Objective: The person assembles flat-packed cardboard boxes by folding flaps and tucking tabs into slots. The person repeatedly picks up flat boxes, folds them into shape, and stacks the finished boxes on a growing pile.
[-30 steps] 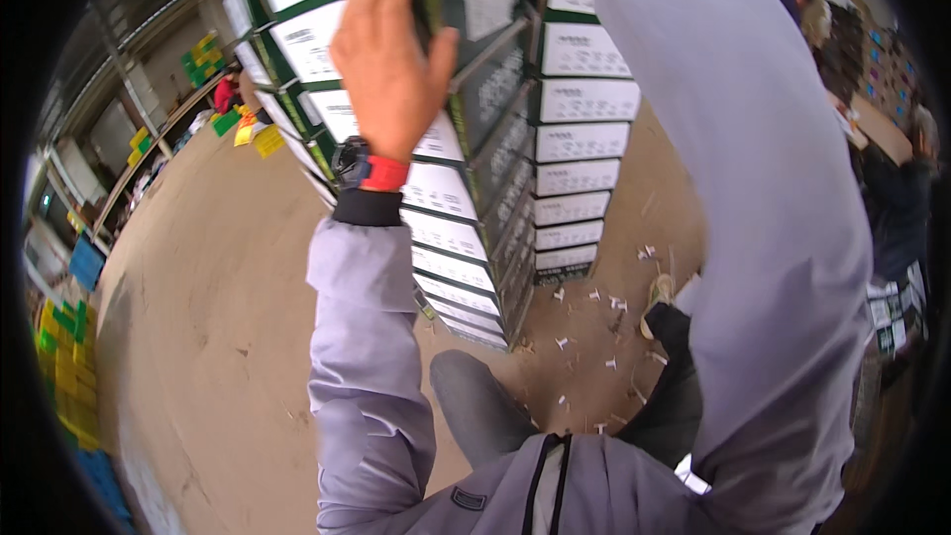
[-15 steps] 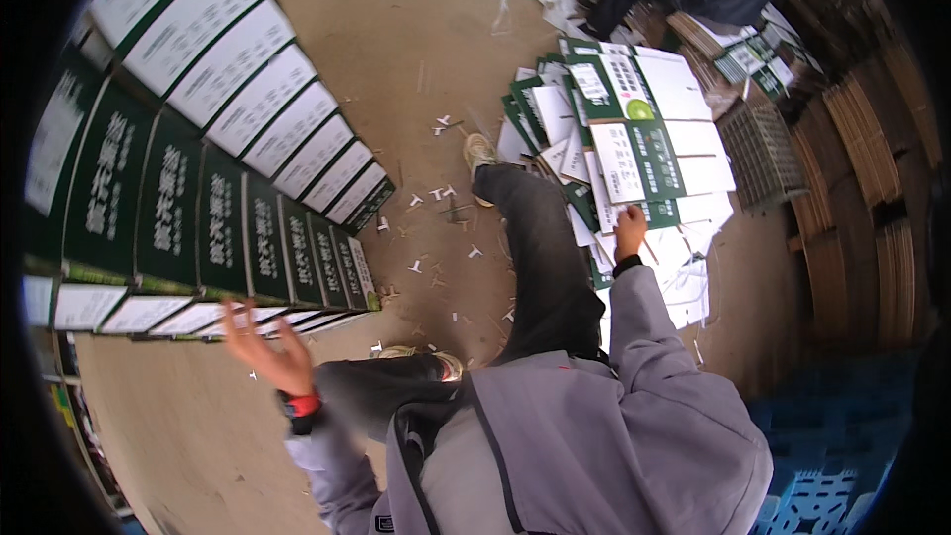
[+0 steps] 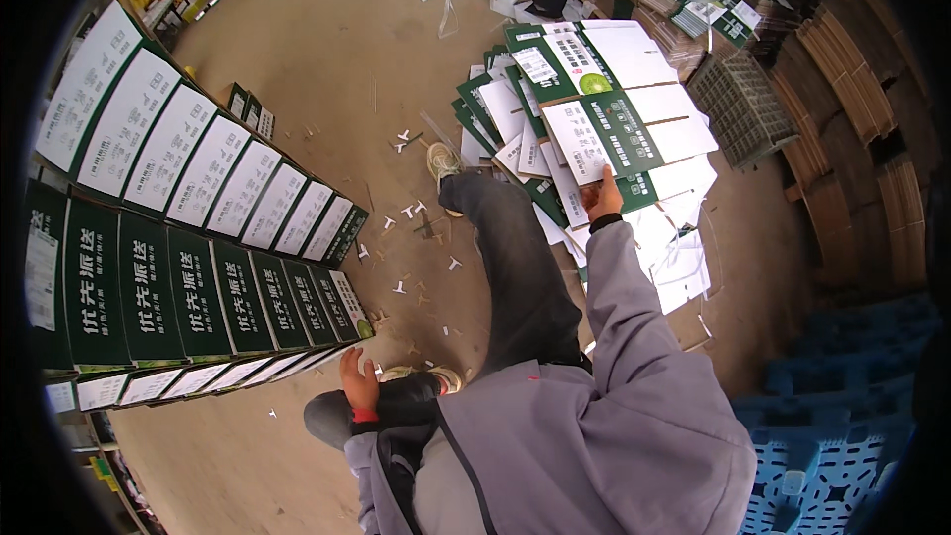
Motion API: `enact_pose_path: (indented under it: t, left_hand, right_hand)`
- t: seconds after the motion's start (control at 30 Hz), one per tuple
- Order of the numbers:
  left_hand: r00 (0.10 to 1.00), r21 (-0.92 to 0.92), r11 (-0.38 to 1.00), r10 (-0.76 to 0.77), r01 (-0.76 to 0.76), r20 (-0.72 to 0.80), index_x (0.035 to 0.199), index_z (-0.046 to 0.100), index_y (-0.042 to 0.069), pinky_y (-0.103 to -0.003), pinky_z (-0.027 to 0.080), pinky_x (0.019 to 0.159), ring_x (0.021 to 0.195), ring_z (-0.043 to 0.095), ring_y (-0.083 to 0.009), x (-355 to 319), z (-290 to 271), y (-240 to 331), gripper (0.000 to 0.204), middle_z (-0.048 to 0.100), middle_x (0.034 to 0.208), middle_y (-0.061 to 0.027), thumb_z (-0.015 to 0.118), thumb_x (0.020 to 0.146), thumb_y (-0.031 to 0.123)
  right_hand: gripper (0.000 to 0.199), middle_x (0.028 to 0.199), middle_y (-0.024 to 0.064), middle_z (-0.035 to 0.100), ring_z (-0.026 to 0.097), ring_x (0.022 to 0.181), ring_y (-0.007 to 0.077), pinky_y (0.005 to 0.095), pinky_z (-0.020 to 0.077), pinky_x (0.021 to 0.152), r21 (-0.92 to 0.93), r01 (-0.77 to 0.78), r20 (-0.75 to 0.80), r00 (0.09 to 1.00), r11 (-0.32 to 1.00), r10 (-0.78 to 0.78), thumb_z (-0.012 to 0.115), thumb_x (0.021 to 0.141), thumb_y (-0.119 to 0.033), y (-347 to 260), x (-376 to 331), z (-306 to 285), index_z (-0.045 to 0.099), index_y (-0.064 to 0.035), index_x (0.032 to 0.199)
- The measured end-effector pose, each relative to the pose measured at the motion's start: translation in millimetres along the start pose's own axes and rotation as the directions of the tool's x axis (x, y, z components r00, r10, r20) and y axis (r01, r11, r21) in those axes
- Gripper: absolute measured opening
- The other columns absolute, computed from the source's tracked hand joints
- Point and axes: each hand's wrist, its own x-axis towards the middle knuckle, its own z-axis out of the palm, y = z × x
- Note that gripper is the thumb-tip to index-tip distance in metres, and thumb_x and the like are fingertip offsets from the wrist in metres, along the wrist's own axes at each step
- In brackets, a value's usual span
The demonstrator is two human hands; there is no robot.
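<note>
On my feed, the right grip [image 3: 602, 198] touches the near edge of a flattened carton [image 3: 626, 137] atop the pile [image 3: 505, 104], closure unclear; the left grip [image 3: 360, 379], empty, fingers loosely spread, hangs near stacked boxes [image 3: 198, 287].

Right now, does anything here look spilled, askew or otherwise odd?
Yes. Small white T-shaped scraps litter the floor between the box stacks and the flattened cartons, like loose debris. Those cartons also lie askew, their edges fanned unevenly, unlike the tidy stacks.
</note>
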Motion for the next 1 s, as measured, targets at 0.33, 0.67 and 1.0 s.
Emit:
enact_pose_path:
  t: [0.33,0.67,1.0]
  left_hand:
    - [0.999,-0.182,0.983,-0.041,0.034,-0.034,0.129,0.069,0.000,-0.048,0.046,0.117,0.132,0.061,-0.0434,-3.8,-2.9,16.2,0.034,0.066,0.139,-0.0240,0.070,0.095,0.007]
    - [0.841,-0.253,0.918,0.135,-0.305,-0.524,0.165,0.035,-0.007,-0.045,0.031,0.128,0.154,0.043,-0.0386,171.1,-153.2,166.1,0.077,0.046,0.164,-0.0288,0.066,0.109,0.036]
    - [0.656,-0.692,0.641,-0.371,-0.330,-0.657,0.149,0.055,-0.002,-0.033,0.043,0.109,0.122,0.057,-0.0170,62.5,-165.5,109.5,0.044,0.064,0.137,-0.0073,0.058,0.113,0.022]
  right_hand:
    - [0.033,0.087,0.0055,0.075,0.060,0.061,0.0111,0.0262,0.0424,0.053,-0.119,0.488,0.614,0.721,0.865,-0.322,0.078,0.100,-0.025,-118.9,-125.3,35.6,0.073,0.0046,0.115]
    - [0.057,0.130,0.0034,0.077,0.068,0.118,0.0152,0.0376,0.0527,0.105,-0.321,0.627,0.937,0.321,0.710,0.140,0.093,0.090,-0.022,-143.6,-183.2,-10.2,0.071,-0.0028,0.139]
    - [0.070,0.145,0.0129,0.060,0.055,0.133,0.0251,0.0398,0.0412,0.117,0.041,0.740,0.982,0.095,0.671,-0.165,0.078,0.101,-0.027,4.7,-259.2,211.7,0.046,0.0019,0.156]
